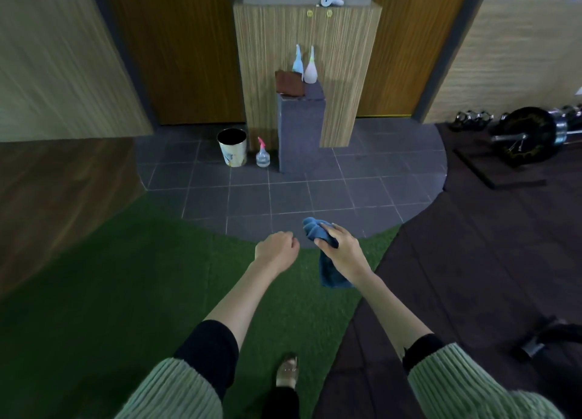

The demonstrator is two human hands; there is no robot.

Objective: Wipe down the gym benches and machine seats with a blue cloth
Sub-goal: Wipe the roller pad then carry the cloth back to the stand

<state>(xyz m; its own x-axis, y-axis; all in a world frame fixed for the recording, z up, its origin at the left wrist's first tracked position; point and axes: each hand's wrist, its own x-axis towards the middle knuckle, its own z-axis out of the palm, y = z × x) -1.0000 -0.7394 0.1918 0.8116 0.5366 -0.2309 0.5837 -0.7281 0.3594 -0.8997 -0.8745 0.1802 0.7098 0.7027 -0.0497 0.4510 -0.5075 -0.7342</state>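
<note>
Since only the head view is on offer, I read everything from it, taking the middle of the frame as my dial. Just below centre at 5 o'clock, the right grip (341, 251), a bare hand, holds the blue cloth (311, 229). The fingers pinch it near its middle, so a bunched end sticks up toward 12 and a longer tail hangs toward 6 under the wrist, in the air over the edge of the green turf (126, 292). At 6 o'clock the left grip (277, 250) is curled into a fist with nothing in it, just beside the cloth and apart from it.

I judge the cloth light, soft and floppy. It will drape and fold rather than keep a shape, and it should not slip from the fingers. For wiping I would gather it into a flat pad under the palm, not pinch it at one spot as now.

I see no seat or gym bench. At 12 o'clock a grey pedestal (299, 128) carries a folded brown cloth (289, 83) and two spray bottles (310, 69). At 11 o'clock a bin (232, 147) and a pink-triggered sprayer (262, 155) stand on the tiles. At 3 o'clock lies a weight plate (522, 141).

Its yellowish lettering is too blurred to read, and so is the bin's print.
</note>
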